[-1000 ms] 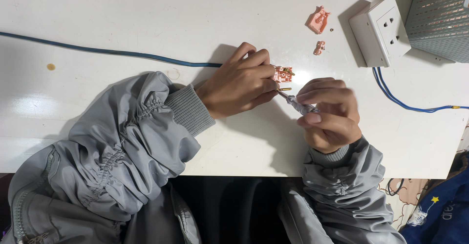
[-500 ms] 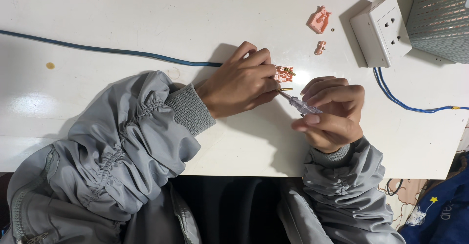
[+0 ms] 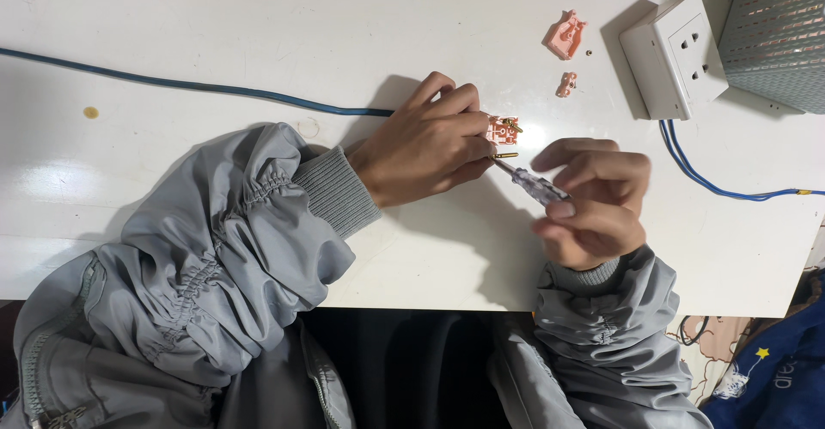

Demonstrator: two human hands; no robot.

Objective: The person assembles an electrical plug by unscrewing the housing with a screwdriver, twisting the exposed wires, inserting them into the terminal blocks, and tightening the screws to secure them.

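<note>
My left hand [image 3: 425,146] pinches a small pink plug part with brass pins [image 3: 503,129] against the white table [image 3: 258,34]. A blue cable [image 3: 198,88] runs from the left edge under this hand. My right hand [image 3: 593,201] grips a small screwdriver with a clear purple handle [image 3: 540,187]. Its metal tip points up-left and touches the pink part near my left fingertips. Both arms wear grey jacket sleeves.
Two loose pink plug pieces [image 3: 565,36] [image 3: 565,85] and a tiny screw lie at the upper right. Beside them sits a white wall socket [image 3: 675,54] with blue wires [image 3: 713,180] trailing right. A grey ribbed box [image 3: 778,34] fills the top right corner.
My right hand has drawn slightly right and down, so more of the screwdriver shaft shows. The left hand has stayed in place on the pink part.
</note>
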